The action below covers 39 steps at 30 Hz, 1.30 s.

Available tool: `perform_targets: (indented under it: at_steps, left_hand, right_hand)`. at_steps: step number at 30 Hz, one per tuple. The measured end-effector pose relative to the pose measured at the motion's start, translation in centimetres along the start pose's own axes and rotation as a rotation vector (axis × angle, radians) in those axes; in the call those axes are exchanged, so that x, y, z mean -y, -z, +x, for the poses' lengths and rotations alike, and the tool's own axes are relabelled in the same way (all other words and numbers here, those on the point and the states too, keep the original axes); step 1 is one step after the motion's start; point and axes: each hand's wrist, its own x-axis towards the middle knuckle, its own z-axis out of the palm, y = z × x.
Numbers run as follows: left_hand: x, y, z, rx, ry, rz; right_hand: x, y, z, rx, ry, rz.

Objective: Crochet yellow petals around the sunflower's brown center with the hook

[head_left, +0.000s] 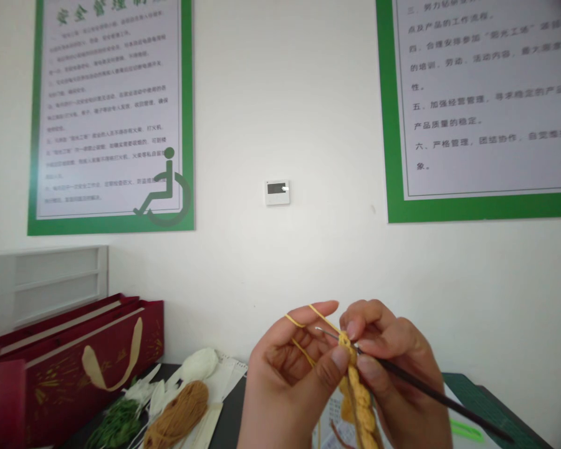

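While the left hand (285, 380) pinches the top of a yellow crocheted strip (359, 393) between thumb and forefinger, its raised fingers (303, 319) are spread, with a yellow yarn strand (325, 321) drawn taut across them. The right hand (395, 368) has its fingers (369, 318) closed around a crochet hook (430, 397); the dark handle slants down to the right. Step in hand, as judged: stitching at the strip's upper end, metal hook tip at the top edge with the tensioned strand within its reach. The exact loop is hidden by fingertips.

The strip hangs below the hands, in front of a printed sheet (331, 427). On the dark table (229, 415) to the left lie an ochre yarn skein (177, 415), a green yarn bundle (116, 424) and white yarn (199, 365), beside a red gift bag (75, 374). A green cutting mat (477, 399) lies to the right. Behind, green-bordered posters (110, 112) hang on the wall, a small white wall panel (277, 192) between them.
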Motion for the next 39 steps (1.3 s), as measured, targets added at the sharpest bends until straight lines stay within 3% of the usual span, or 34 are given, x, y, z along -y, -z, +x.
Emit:
perform_targets:
  at_steps: [6, 8, 10, 12, 17, 27, 32, 39]
  left_hand:
    - [1.1, -0.2, 0.4, -0.003, 0.128, -0.136]
    - [1.3, -0.4, 0.5, -0.007, 0.108, -0.137]
    - [1.1, -0.5, 0.5, -0.001, 0.046, -0.103]
    - [0.9, -0.4, 0.4, 0.022, 0.023, -0.072]
    - [0.4, 0.5, 0.6, 0.108, 0.113, -0.053]
    - [0.5, 1.9, 1.2, 0.302, 0.305, -0.217]
    - [0.3, 1.6, 1.0, 0.207, 0.247, -0.105]
    - [0.1, 1.2, 1.1, 0.166, 0.147, 0.007]
  right_hand:
    - [-0.3, -0.1, -0.1, -0.17, 0.437, -0.433]
    - [0.0, -0.4, -0.4, -0.16, 0.464, -0.574]
    - [0.3, -0.9, -0.7, -0.199, 0.375, -0.536]
    - [0.5, -1.3, -0.8, -0.338, 0.279, -0.395]
    - [0.9, -1.0, -0.6, -0.33, 0.124, -0.157]
    - [1.3, 0.2, 0.0, -0.21, -0.234, 0.151]
    - [1.3, -0.3, 0.4, -0.288, -0.448, 0.201]
    - [1.3, 0.0, 0.5, -0.307, -0.451, 0.076]
